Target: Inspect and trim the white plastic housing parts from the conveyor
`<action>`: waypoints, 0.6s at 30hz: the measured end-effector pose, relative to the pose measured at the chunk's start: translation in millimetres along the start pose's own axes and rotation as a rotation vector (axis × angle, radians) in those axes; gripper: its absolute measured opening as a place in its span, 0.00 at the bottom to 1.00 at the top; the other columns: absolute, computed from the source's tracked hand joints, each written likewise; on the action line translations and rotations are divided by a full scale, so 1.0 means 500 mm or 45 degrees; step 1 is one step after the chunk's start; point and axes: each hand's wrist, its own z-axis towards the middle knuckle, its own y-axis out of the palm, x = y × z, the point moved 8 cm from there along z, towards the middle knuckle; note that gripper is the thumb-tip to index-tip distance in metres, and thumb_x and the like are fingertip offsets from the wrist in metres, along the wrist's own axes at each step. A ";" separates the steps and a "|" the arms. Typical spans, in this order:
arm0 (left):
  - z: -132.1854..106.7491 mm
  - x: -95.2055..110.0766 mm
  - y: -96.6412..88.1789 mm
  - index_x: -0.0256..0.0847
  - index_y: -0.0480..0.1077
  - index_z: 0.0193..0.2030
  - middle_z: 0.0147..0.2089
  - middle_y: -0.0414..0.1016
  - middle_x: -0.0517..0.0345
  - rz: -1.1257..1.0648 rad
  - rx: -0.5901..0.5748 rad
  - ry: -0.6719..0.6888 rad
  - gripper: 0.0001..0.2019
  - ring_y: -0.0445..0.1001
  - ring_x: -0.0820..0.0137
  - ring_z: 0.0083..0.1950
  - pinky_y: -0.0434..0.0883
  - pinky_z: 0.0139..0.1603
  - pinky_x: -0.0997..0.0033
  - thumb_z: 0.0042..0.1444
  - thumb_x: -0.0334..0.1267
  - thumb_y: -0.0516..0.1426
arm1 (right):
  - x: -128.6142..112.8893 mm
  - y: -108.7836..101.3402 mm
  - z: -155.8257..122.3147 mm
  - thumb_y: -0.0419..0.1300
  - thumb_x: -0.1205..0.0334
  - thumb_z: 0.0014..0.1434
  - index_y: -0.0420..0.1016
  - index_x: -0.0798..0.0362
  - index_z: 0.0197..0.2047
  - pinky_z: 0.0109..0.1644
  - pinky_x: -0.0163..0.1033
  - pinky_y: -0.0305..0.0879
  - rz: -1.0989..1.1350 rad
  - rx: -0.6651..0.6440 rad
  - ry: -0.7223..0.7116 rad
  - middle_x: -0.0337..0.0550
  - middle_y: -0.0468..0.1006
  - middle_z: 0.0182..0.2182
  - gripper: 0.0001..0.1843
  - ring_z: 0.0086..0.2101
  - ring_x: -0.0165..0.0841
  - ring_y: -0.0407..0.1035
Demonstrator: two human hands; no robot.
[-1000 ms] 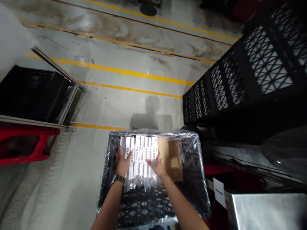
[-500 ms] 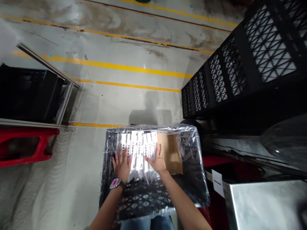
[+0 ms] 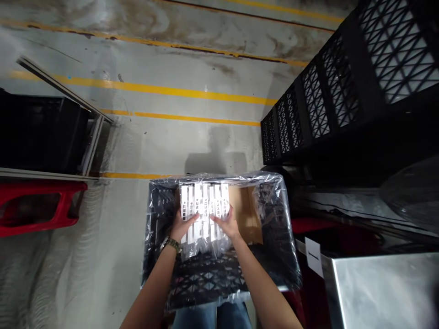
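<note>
The left hand (image 3: 182, 227) and the right hand (image 3: 229, 224) clasped the row of white packs (image 3: 205, 205) from its two ends, each thumb laid inward over the top, the palms closing in on the outer sides; how far the fingers reached down, I could not tell. Both forearms came up from the bottom edge, converging towards the lower middle of the frame, a watch (image 3: 171, 244) on the left wrist. Half a second earlier the left hand had lain flat with its fingers fanned over the packs; now it was turned on edge, and the row's left end had moved rightward, looking tighter and more even. The packs were slim, upright and glossy, printed with small dark marks, with crinkled clear wrapping at their near ends. They stood in the left-centre of a black crate (image 3: 279, 256) with latticed plastic walls, its rim draped in shiny, wrinkled film (image 3: 236, 179). To their right lay smooth brown cardboard (image 3: 245, 208). Farther out, black lattice crates (image 3: 351, 68) were stacked at upper right, a brushed-looking metal surface (image 3: 384, 288) filled the lower right, and a moulded red frame (image 3: 51, 225) sat at the left edge, over scuffed grey floor (image 3: 164, 146).
</note>
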 end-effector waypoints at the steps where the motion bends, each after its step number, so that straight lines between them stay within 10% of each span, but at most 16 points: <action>1: 0.000 -0.002 0.009 0.42 0.70 0.62 0.58 0.80 0.42 -0.074 -0.061 -0.002 0.37 0.78 0.50 0.60 0.73 0.63 0.51 0.48 0.53 0.72 | 0.003 -0.006 0.005 0.73 0.43 0.49 0.50 0.50 0.74 0.61 0.47 0.72 0.038 -0.014 0.015 0.53 0.78 0.59 0.57 0.56 0.44 0.75; 10: -0.042 0.014 0.096 0.41 0.69 0.65 0.63 0.77 0.42 -0.378 -0.394 0.049 0.40 0.75 0.48 0.64 0.68 0.68 0.46 0.48 0.55 0.71 | 0.047 -0.052 0.005 0.75 0.50 0.45 0.63 0.50 0.67 0.60 0.51 0.73 0.312 0.036 -0.020 0.52 0.81 0.55 0.48 0.53 0.44 0.78; 18: -0.082 0.063 0.329 0.46 0.63 0.71 0.65 0.75 0.45 -0.439 -0.588 0.151 0.46 0.70 0.49 0.68 0.62 0.72 0.47 0.46 0.48 0.73 | 0.084 -0.304 0.015 0.75 0.47 0.44 0.67 0.52 0.63 0.59 0.56 0.73 0.272 0.203 -0.107 0.53 0.82 0.53 0.46 0.51 0.48 0.78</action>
